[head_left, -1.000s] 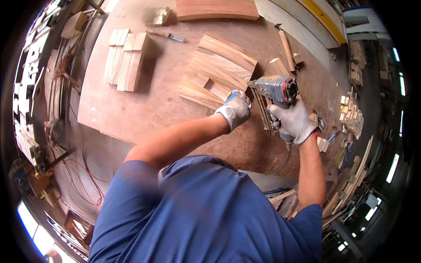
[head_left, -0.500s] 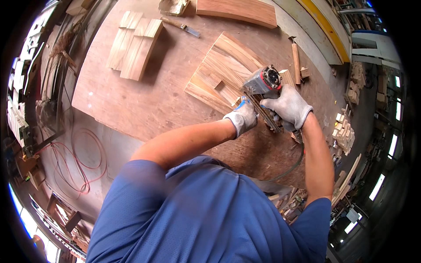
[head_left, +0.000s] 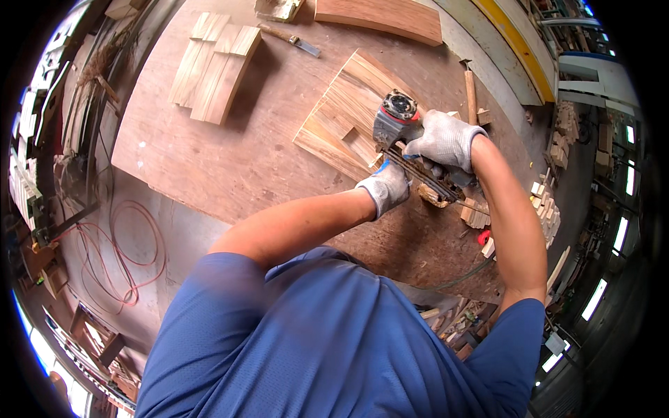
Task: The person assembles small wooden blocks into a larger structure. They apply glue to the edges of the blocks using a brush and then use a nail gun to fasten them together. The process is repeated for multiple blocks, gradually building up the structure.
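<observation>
My right hand (head_left: pixel 449 141), in a white work glove, is wrapped round the handle of a grey and black nail gun (head_left: pixel 397 124). The gun lies tilted over the right side of a light wooden panel (head_left: pixel 334 115) built of striped boards, with a rectangular notch near its front edge. My left hand (head_left: pixel 387 188), gloved with a blue patch at the thumb, is closed at the panel's near corner, right beside the gun's magazine. The fingers' undersides are hidden. Where the gun's nose meets the wood cannot be seen clearly.
Stacked wooden blocks (head_left: pixel 216 66) sit at the far left of the table (head_left: pixel 160 146). Beyond the panel lie a chisel (head_left: pixel 289 40) and a curved reddish board (head_left: pixel 380 19). A hammer (head_left: pixel 470 94) and wood offcuts (head_left: pixel 475 214) lie at the right. A hose (head_left: pixel 460 279) runs near my right arm.
The nail gun has moved left and turned, its head now further over the panel. My right elbow has swung outward to the right. My left hand has stayed nearly in place.
</observation>
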### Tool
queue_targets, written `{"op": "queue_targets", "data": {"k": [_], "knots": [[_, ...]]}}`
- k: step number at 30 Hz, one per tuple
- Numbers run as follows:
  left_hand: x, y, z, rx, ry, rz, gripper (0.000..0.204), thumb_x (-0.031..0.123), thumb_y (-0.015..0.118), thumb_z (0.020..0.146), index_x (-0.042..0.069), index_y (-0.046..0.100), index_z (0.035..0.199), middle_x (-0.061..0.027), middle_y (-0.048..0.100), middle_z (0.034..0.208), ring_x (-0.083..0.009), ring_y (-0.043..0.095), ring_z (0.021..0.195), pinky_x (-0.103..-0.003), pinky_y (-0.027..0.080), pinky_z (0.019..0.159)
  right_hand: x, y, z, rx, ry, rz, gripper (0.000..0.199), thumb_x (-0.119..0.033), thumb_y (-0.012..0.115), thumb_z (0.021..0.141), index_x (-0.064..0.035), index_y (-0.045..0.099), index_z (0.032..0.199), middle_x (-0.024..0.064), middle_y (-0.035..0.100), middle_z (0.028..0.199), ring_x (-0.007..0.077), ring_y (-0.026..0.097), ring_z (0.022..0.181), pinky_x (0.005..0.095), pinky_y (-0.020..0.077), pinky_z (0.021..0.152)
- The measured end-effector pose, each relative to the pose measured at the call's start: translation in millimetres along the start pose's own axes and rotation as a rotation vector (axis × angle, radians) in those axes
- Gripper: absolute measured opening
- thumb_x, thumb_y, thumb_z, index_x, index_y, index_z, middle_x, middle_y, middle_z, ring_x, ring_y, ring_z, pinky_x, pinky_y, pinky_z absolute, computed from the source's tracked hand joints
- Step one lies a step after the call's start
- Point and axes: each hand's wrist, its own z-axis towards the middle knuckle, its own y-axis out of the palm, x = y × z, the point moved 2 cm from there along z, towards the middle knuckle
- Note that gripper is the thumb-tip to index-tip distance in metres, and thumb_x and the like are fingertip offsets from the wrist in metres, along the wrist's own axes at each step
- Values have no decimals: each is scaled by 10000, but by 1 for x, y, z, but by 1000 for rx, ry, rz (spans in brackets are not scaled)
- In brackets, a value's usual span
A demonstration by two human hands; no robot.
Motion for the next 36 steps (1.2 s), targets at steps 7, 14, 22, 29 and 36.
{"op": "queue_targets", "data": {"k": [7,14,22,29,36], "knots": [[2,1,-3,-8,-3,32,433,157,539,1017,-24,654,1393,-200,670,1395,-392,585,1345,-579,393,1163,-10,-2,11,-74,38,-35,335,-264,769,829,65,735,882,124,724,715,202,697,565,368,577,556],[5,9,-6,193,-15,95,480,158,552,985,-81,651,1389,-258,645,1426,-445,543,1389,-637,328,1203,-9,-1,26,-75,-6,-123,295,-240,757,808,53,756,845,125,724,707,212,690,575,378,567,572],[4,6,-3,179,-22,12,469,170,564,974,-85,687,1349,-268,671,1395,-459,566,1370,-661,321,1202,-12,-2,29,-85,17,-159,318,-267,763,787,45,773,848,141,739,734,220,707,617,392,576,628],[4,21,5,24,3,-70,385,173,594,965,-25,758,1252,-192,713,1338,-414,625,1300,-614,438,1115,-9,-2,15,-44,-19,-87,292,-224,750,819,49,746,923,124,703,694,207,684,551,373,564,547],[-4,12,5,-109,-104,-205,331,236,532,1030,58,768,1180,-163,738,1214,-359,679,1146,-504,516,1011,50,9,-71,414,-391,81,256,-178,755,862,29,734,1012,52,656,688,121,614,519,322,513,504]]}}
